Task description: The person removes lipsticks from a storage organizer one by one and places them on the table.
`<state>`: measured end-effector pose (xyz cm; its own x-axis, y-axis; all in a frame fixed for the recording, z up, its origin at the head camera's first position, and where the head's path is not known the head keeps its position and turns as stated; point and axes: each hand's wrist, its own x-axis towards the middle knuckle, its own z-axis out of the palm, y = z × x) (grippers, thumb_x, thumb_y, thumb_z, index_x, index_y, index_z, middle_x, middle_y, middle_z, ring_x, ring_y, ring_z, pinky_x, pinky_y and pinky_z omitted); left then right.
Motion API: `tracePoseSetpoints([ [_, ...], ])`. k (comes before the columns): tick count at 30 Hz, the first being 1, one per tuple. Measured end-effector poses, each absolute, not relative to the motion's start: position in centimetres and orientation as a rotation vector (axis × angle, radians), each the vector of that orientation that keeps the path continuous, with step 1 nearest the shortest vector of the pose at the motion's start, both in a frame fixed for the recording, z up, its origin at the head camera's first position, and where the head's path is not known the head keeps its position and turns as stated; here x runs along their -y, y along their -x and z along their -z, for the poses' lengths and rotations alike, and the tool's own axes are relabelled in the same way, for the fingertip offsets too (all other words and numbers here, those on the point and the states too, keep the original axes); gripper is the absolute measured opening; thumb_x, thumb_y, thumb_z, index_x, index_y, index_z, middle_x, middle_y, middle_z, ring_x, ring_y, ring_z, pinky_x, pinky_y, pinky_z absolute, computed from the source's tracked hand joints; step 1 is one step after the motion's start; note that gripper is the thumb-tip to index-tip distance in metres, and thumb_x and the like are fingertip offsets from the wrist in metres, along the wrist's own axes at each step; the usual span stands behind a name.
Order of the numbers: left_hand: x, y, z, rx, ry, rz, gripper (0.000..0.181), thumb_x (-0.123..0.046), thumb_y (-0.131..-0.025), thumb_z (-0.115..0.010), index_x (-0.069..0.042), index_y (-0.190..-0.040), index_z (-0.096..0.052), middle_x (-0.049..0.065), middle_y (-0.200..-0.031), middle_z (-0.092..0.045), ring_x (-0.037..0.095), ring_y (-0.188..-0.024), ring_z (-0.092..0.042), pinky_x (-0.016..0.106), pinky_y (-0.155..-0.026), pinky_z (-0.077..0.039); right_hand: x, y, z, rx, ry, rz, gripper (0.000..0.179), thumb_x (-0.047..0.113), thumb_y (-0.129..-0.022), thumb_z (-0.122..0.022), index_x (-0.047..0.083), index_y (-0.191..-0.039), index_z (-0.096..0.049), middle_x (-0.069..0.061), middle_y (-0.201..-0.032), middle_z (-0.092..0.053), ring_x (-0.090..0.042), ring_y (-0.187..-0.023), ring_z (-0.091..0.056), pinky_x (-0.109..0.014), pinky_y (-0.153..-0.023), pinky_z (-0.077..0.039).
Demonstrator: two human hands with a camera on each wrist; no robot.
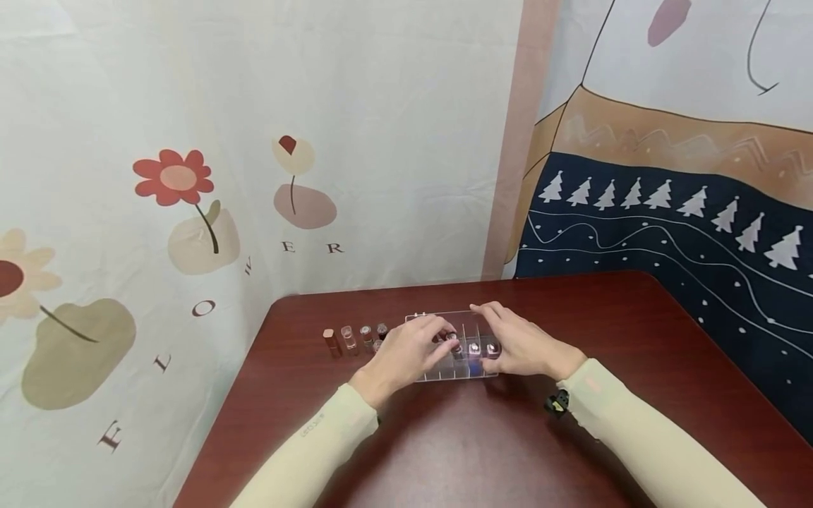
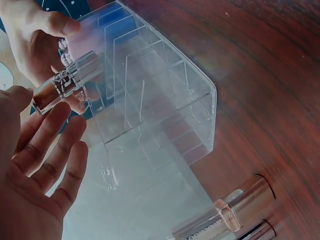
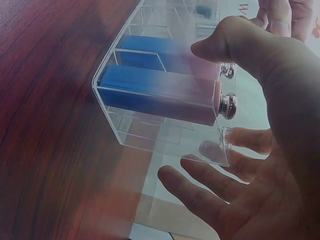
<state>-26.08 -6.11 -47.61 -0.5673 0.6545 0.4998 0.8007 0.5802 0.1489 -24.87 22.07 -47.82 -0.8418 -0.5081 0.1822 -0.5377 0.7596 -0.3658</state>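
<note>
A clear plastic organizer point(image 1: 438, 370) with compartments sits on the table. Over it, my left hand point(image 1: 401, 353) pinches a lipstick tube point(image 2: 62, 84) between thumb and fingers; the tube's clear end dips into a compartment in the left wrist view. The hand's other fingers spread loosely. My right hand point(image 1: 524, 344) grips the organizer's right end, thumb at the near side and fingers toward the far side. Two blue-to-pink boxy tubes point(image 3: 160, 92) with shiny silver knobs stand in compartments beside the right thumb.
To the organizer's left stand several lipstick tubes, among them a brown one point(image 1: 332, 342) and a clear-capped one point(image 1: 348, 340). The dark red wooden table point(image 1: 457, 437) meets a flower-printed curtain point(image 1: 394, 141) behind. A dark strap device point(image 1: 557, 403) hangs at the right wrist.
</note>
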Motion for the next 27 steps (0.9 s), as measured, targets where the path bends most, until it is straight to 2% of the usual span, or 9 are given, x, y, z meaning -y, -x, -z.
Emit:
tracePoseSetpoints([
  [8,6.6,25.8,47.4,2.389,1.149,0.527,0.02,-0.033,-0.112,-0.082,-0.017,-0.124,-0.08,-0.002,-0.118,-0.085,0.017,-0.102,-0.084,0.035,-0.09,-0.071,-22.2,24.7,48.0,2.893,-0.841,-0.634,0.105,0.03,-0.089,-0.098,0.004,-0.174,-0.043,-0.02,-0.164,-0.058,-0.034,-0.132,-0.068,-0.058,-0.113,-0.066],
  [13,7.1,25.9,47.1,2.369,1.152,0.534,0.019,-0.03,-0.111,-0.083,-0.017,-0.124,-0.079,-0.003,-0.115,-0.084,0.013,-0.1,-0.084,0.032,-0.085,-0.071,-22.3,24.7,48.1,2.891,-0.828,-0.634,0.106,0.03,-0.088,-0.099,0.003,-0.174,-0.043,-0.021,-0.164,-0.058,-0.034,-0.133,-0.067,-0.058,-0.113,-0.066],
  [21,8.4,26.2,47.0,2.292,1.13,0.556,0.019,-0.024,-0.108,-0.087,-0.013,-0.121,-0.08,0.0,-0.11,-0.084,0.018,-0.094,-0.083,0.034,-0.083,-0.071,-22.1,25.0,48.0,2.859,-0.847,-0.635,0.103,0.029,-0.088,-0.098,0.003,-0.172,-0.045,-0.022,-0.161,-0.06,-0.036,-0.132,-0.069,-0.058,-0.11,-0.066],
  [27,9.1,26.2,47.0,2.265,1.116,0.577,0.02,-0.022,-0.106,-0.089,-0.011,-0.12,-0.08,0.0,-0.107,-0.082,0.014,-0.092,-0.083,0.03,-0.08,-0.07,-22.0,24.9,48.1,2.866,-0.836,-0.645,0.105,0.03,-0.087,-0.098,0.003,-0.173,-0.045,-0.021,-0.162,-0.06,-0.035,-0.133,-0.069,-0.058,-0.113,-0.065],
])
